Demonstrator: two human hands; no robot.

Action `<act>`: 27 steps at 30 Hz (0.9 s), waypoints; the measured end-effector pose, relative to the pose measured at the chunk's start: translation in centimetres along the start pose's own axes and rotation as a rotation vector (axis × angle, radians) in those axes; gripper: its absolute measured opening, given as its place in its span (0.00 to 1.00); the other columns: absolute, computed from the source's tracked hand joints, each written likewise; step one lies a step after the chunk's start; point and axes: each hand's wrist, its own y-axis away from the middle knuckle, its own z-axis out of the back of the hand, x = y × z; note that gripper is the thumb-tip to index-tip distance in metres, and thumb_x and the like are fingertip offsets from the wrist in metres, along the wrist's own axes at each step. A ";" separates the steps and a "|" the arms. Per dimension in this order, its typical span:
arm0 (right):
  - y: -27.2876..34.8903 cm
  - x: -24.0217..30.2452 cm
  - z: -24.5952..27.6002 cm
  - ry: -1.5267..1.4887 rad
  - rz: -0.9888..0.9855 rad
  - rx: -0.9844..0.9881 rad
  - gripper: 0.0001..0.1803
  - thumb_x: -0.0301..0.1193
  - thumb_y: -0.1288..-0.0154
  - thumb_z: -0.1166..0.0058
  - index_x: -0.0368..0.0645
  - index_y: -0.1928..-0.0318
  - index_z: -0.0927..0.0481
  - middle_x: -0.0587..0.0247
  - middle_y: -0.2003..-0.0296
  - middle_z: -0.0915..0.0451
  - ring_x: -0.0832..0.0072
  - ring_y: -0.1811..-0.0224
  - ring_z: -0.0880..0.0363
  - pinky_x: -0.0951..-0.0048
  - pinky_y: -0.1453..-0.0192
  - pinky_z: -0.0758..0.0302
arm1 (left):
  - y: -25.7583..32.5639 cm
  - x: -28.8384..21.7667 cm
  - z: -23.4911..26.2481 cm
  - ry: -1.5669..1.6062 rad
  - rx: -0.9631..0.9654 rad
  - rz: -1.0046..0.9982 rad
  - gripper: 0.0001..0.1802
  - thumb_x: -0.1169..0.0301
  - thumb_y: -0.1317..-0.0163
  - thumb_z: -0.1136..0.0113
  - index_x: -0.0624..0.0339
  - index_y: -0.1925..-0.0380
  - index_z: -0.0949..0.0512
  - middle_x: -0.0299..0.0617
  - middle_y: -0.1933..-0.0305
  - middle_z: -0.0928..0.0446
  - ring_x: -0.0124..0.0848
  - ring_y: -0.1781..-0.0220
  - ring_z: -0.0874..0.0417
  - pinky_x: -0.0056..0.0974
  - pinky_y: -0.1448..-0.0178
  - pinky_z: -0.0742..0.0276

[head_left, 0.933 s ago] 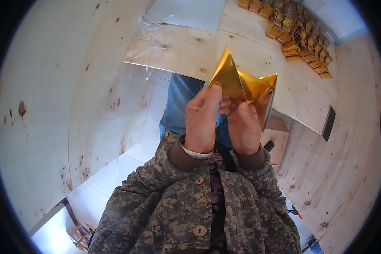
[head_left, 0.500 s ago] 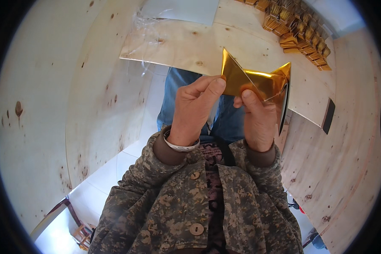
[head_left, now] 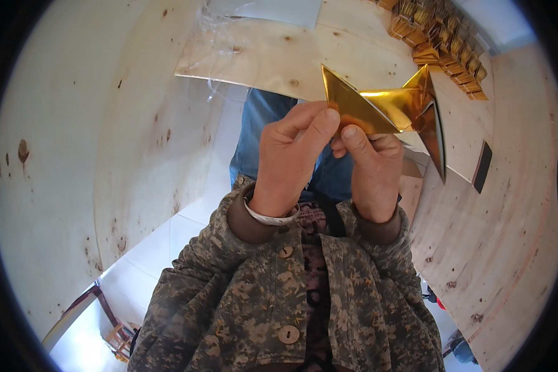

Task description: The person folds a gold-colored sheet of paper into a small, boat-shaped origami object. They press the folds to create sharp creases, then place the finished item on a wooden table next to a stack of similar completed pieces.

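A shiny gold sheet of foil paper (head_left: 369, 113), folded into a piece with pointed corners, is held up in front of me by both hands. Its left end is pinched between the thumb and fingers of my left hand (head_left: 294, 152). My right hand (head_left: 375, 170) grips the lower edge near the middle, with the thumb on the near face and the fingers mostly hidden behind. One point rises at the left, another at the upper right, and a dark-edged flap hangs down at the right end.
Bundles of folded gold paper (head_left: 443, 43) stand in rows at the far right of the wooden table (head_left: 260, 62). Clear plastic film (head_left: 214, 46) and a pale sheet (head_left: 266, 9) lie at the back. Wooden panels (head_left: 56, 136) flank me. A dark block (head_left: 482, 167) sits at the table's right edge.
The gold paper has turned slightly in my hands, so its right end shows more, with the flap now pointing down. Both hands stay closed on it.
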 end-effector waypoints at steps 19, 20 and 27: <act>0.3 -0.3 -0.4 0.029 -0.060 0.032 0.10 0.28 0.31 0.35 0.33 0.56 0.13 0.64 0.68 0.14 0.82 0.70 0.21 0.80 0.65 0.25 | 0.1 0.4 0.0 -0.023 -0.023 0.078 0.13 0.68 0.27 0.40 0.70 0.54 0.16 0.35 0.73 0.25 0.21 0.74 0.29 0.29 0.70 0.31; 0.3 -0.3 -0.3 0.027 -0.060 0.033 0.10 0.28 0.31 0.35 0.33 0.56 0.13 0.64 0.68 0.14 0.82 0.69 0.20 0.80 0.65 0.25 | 0.1 0.4 0.0 -0.026 -0.012 0.065 0.13 0.68 0.27 0.40 0.70 0.54 0.16 0.35 0.73 0.25 0.21 0.74 0.29 0.29 0.70 0.31; 0.4 -0.5 -0.4 -0.031 -0.044 0.034 0.08 0.27 0.31 0.35 0.34 0.55 0.14 0.64 0.64 0.13 0.81 0.66 0.18 0.80 0.63 0.23 | 0.2 0.3 -0.3 0.030 -0.020 0.058 0.12 0.68 0.27 0.39 0.69 0.58 0.15 0.32 0.73 0.26 0.18 0.72 0.31 0.27 0.69 0.33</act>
